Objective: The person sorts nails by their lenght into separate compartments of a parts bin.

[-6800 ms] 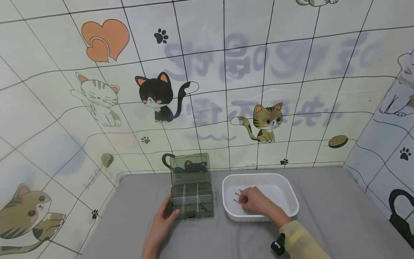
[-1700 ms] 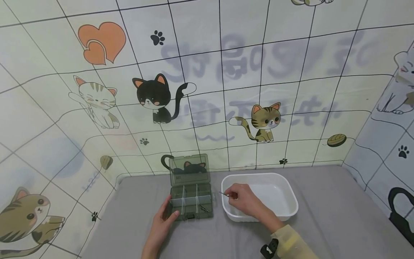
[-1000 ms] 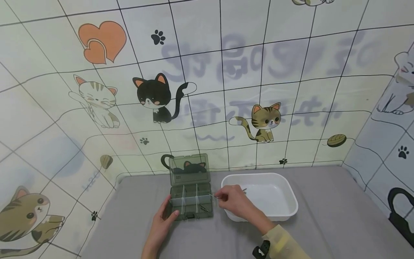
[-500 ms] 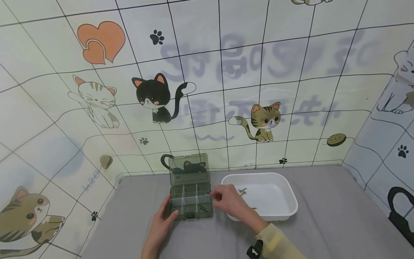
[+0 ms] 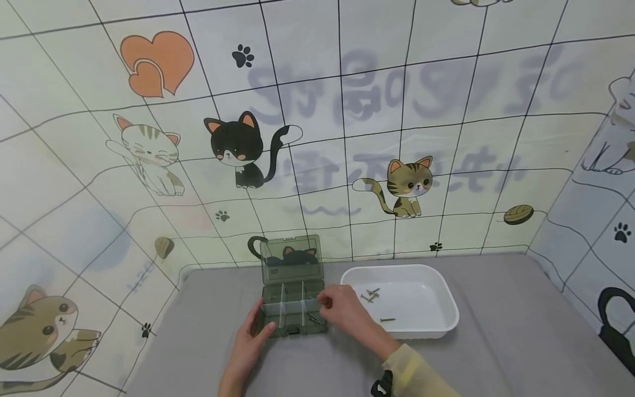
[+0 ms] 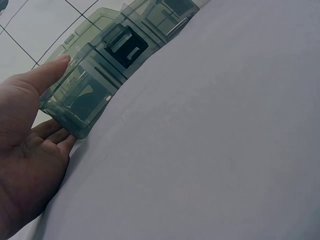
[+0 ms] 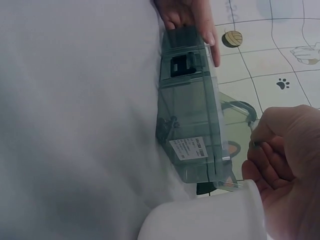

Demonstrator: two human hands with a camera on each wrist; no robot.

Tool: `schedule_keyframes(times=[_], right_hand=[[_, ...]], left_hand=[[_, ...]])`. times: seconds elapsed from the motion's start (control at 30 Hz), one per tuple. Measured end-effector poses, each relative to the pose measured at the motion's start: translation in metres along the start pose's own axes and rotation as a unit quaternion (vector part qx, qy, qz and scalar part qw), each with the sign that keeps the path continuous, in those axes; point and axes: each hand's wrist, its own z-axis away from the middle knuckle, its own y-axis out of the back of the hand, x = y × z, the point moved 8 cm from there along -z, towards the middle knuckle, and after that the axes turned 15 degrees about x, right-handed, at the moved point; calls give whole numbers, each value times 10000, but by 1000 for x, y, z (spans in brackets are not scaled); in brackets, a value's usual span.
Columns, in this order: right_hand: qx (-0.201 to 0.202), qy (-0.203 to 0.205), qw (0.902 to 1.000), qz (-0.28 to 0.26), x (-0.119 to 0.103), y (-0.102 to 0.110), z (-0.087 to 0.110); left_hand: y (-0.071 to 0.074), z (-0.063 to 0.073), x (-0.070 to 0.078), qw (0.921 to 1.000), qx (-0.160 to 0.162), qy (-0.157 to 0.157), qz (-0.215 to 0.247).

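Note:
A green see-through compartment box (image 5: 292, 327) stands with its lid (image 5: 292, 267) raised at the back. My left hand (image 5: 248, 339) holds its left end, thumb on the front edge and fingers round the side, as the left wrist view shows. My right hand (image 5: 344, 311) is over the box's right end and pinches a screw (image 5: 312, 298) between thumb and fingertips, mostly hidden by them. Several screws (image 5: 314, 319) lie in the front right compartment. More brass-coloured screws (image 5: 370, 296) lie in the white tray, one screw (image 5: 388, 320) apart near its front.
The white tray (image 5: 448, 314) stands just right of the box, with my right forearm crossing its front left corner. Grey cloth (image 5: 188, 331) covers the table. Behind rises a wall hanging (image 5: 317, 165) with printed cats; the box's lid is close to it.
My right hand has taken a screw from the tray and carried it left to above the box's right compartments, uncovering the screws in the tray. My left hand keeps its hold.

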Motion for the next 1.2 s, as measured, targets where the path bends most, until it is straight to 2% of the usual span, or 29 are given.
schedule_keyframes(times=[0.17,0.37,0.6,0.8,0.93,1.2], right_hand=[[78,106,9999,-59,-2,-1,2],[99,99,9996,-229,2,6,4],[155,51,9992,-376,14,26,7],[249,-50,9992,-312,37,47,14],[-6,-123,9997,-194,52,59,19],[-786,-369,9962,74,75,72,27]], left_hand=[[0,-1,1,10000,0,-32,-25],[0,-1,2,10000,-80,25,-7],[0,-2,2,10000,-71,31,-1],[-1,-1,3,10000,-86,49,-10],[0,0,3,9999,-88,15,56],[0,0,1,9999,-89,54,85]])
